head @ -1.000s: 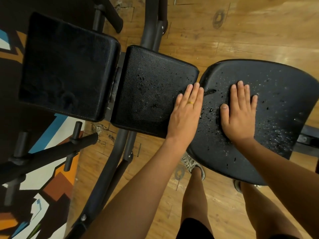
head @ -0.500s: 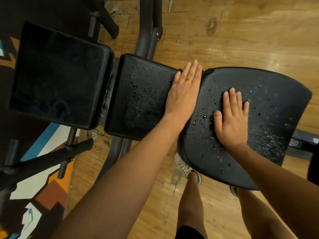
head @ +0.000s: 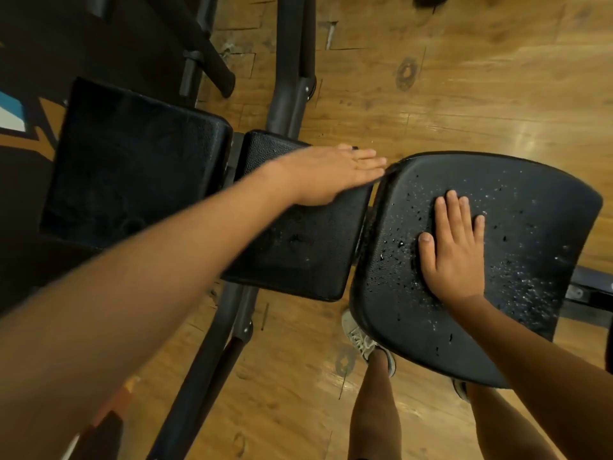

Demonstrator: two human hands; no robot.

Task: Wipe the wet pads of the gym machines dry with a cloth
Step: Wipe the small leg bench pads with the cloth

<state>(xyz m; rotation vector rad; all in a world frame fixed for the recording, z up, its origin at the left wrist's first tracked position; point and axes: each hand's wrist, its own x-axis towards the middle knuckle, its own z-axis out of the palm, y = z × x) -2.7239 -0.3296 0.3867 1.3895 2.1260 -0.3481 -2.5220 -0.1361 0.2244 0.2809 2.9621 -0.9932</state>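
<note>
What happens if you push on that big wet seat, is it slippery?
Probably slippery: water drops bead across the smooth seat pad. It likely won't slide away, since a metal frame seems to hold it. It seems firm under the flat right hand.

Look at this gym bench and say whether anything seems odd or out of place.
Water droplets speckle the seat pad and the middle pad, yet no cloth is in view: the right hand lies flat and bare on the seat pad, the left hand bare over the middle pad.
</note>
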